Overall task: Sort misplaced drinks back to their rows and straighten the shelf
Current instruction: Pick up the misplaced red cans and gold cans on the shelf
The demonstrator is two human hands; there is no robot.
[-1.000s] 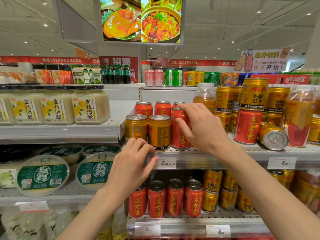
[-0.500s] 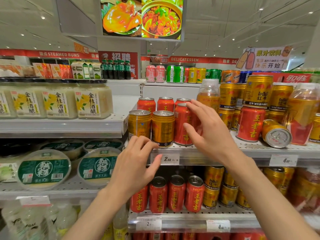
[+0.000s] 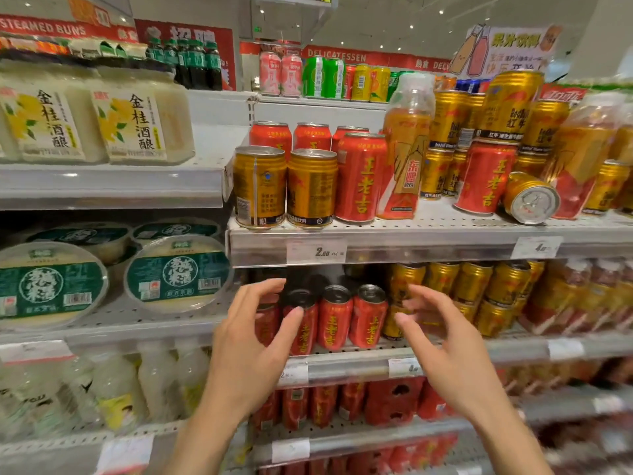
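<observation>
Both hands hang in the lower middle of the frame, in front of the second shelf down, and neither holds anything: the left hand (image 3: 251, 341) has its fingers spread and loosely bent, thumb near the top of a red can, while the right hand (image 3: 442, 341) reaches in with fingers apart and relaxed, blurred at the tips. Between them stands a short row of red cans (image 3: 337, 317) on the lower shelf (image 3: 346, 366), with gold cans (image 3: 476, 286) stacked to their right. On the upper shelf (image 3: 411, 234), centre of the frame, two gold cans at the front (image 3: 286, 186) stand just left of a tall red can (image 3: 359, 178), more red ones behind them. Beside that red can is an orange bottle (image 3: 406, 145), upright. Further right a second red can (image 3: 484, 176) stands among stacked gold ones, and a gold can lying on its side (image 3: 531, 198) shows its lid to the camera. White jars (image 3: 133, 121) fill the upper left
</observation>
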